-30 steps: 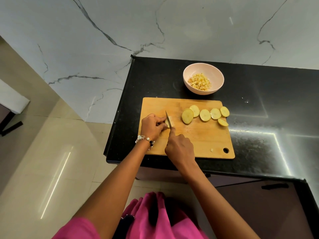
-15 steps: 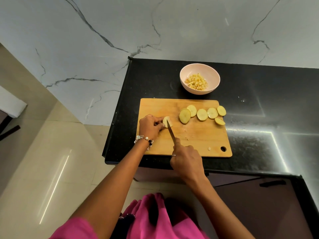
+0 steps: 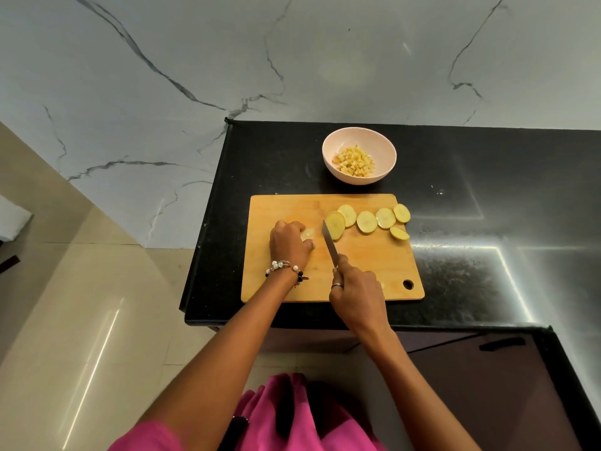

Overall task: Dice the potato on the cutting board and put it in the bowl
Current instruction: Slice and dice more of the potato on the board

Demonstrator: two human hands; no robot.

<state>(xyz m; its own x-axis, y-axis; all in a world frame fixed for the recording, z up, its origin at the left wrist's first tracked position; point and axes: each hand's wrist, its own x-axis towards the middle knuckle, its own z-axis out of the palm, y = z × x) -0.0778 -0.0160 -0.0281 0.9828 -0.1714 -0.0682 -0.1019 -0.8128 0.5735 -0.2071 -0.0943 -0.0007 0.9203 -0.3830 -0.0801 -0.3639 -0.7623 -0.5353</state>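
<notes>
The left hand is curled down over a pale potato piece on the board; the right hand is closed round a knife, blade just beside that piece. Six slices wait along the board's far right, and dice already sit in the bowl beyond. To cut well, I'd tuck the fingertips back, guide the blade along the knuckles and keep the cuts evenly spaced.
</notes>
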